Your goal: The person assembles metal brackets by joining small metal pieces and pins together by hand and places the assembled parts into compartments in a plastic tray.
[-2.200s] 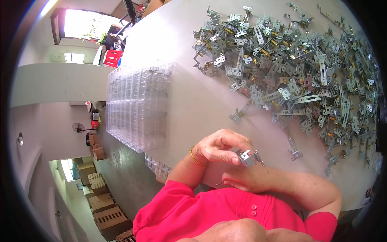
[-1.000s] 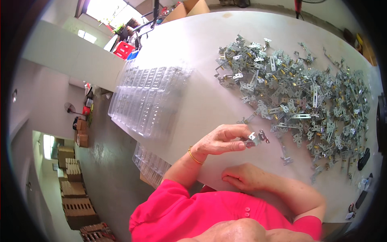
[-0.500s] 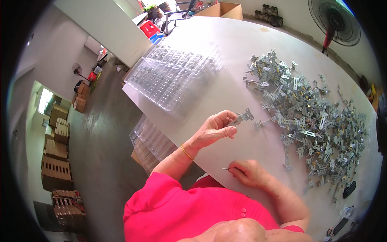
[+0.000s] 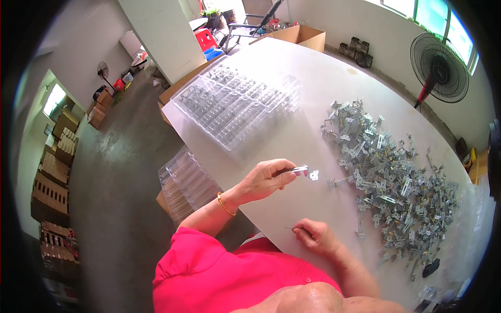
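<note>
Above the table, my left hand (image 4: 266, 180) pinches one end of a small silver metal bracket (image 4: 312, 174) between thumb and fingers. The bracket's wider end, with holes, points right toward the pile. Lower down, near the table's front edge, my right hand (image 4: 315, 236) is closed around a thin metal pin (image 4: 289, 228), whose tip sticks out to the left; the rest of it is hidden in the fingers. A large heap of loose metal brackets (image 4: 386, 182) lies on the right of the table, with one piece lying slightly apart, close to the held bracket.
Clear plastic trays (image 4: 229, 107) filled with rows of metal parts are stacked on the table's far left. More plastic trays (image 4: 188, 180) stand below the left edge. A black object (image 4: 431, 268) lies near the heap's lower end. A fan (image 4: 439, 68) stands behind the table.
The view has shifted. My left hand has turned the bracket, so its outer end now hangs lower. My right hand still holds the pin near the table edge.
</note>
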The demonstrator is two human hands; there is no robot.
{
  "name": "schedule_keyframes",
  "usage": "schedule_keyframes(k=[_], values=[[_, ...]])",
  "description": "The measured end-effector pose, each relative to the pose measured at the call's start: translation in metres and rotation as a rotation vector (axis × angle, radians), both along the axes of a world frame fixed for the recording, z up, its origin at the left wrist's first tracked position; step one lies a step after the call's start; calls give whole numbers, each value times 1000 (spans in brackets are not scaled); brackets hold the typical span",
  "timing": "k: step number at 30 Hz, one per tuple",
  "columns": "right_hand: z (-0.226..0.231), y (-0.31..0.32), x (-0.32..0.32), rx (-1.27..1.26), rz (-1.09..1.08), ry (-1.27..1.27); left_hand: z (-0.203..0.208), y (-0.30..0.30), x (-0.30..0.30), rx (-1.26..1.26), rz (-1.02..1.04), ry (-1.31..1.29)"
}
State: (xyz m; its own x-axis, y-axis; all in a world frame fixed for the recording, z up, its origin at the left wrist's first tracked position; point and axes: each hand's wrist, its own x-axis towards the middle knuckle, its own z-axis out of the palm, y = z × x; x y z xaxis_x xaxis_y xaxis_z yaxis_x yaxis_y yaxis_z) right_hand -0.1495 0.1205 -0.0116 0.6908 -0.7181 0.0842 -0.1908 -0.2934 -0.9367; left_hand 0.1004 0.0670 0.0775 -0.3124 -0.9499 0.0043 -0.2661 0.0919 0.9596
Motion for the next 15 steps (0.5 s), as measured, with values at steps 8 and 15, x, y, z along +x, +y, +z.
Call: schedule_keyframes(k=[8, 15], values=[[-3, 1, 0, 56, -10, 8, 9, -7, 19, -8, 149, 95], [-1, -1, 0, 54, -13, 23, 30, -27, 50, -83, 268, 10]])
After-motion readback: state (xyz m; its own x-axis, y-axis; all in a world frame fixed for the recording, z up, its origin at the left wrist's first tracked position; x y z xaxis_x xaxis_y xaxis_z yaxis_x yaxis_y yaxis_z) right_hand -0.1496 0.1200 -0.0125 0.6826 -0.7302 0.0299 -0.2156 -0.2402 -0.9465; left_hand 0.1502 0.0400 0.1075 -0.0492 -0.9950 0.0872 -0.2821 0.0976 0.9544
